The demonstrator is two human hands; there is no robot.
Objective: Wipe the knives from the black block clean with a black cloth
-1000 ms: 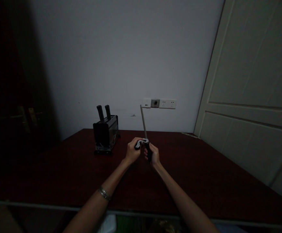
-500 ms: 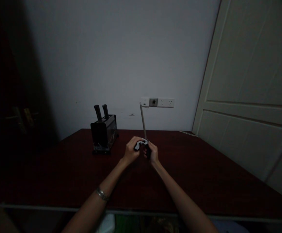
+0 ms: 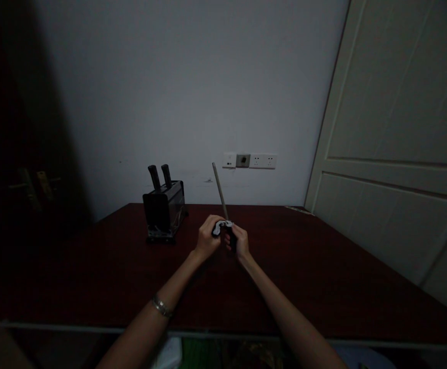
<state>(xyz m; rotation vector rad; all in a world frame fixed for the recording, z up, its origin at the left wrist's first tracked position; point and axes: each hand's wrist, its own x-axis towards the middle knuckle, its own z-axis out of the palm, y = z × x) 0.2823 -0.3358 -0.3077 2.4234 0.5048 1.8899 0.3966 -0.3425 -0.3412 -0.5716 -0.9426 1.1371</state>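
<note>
My right hand (image 3: pixel 241 243) is closed around the black handle of a knife (image 3: pixel 219 189), whose narrow grey blade points up and leans left, seen nearly edge-on. Close beside it, my left hand (image 3: pixel 207 237) grips a folded white-and-dark cloth (image 3: pixel 219 226). One end of this cloth curves over to the base of the blade and touches it there. Fingers hide part of the handle and much of the cloth. Both hands are above the middle of the dark red table (image 3: pixel 223 292).
To the left on the table stands a black and silver knife block (image 3: pixel 164 210) with two black handles sticking up. Wall sockets (image 3: pixel 256 161) are behind the hands. A pale door (image 3: pixel 392 154) borders the right side, and a dark door handle area lies far left.
The blade has tilted further left, its tip shifting left. My right hand has moved slightly left with the handle, and the cloth's end has shifted at the blade's base.
</note>
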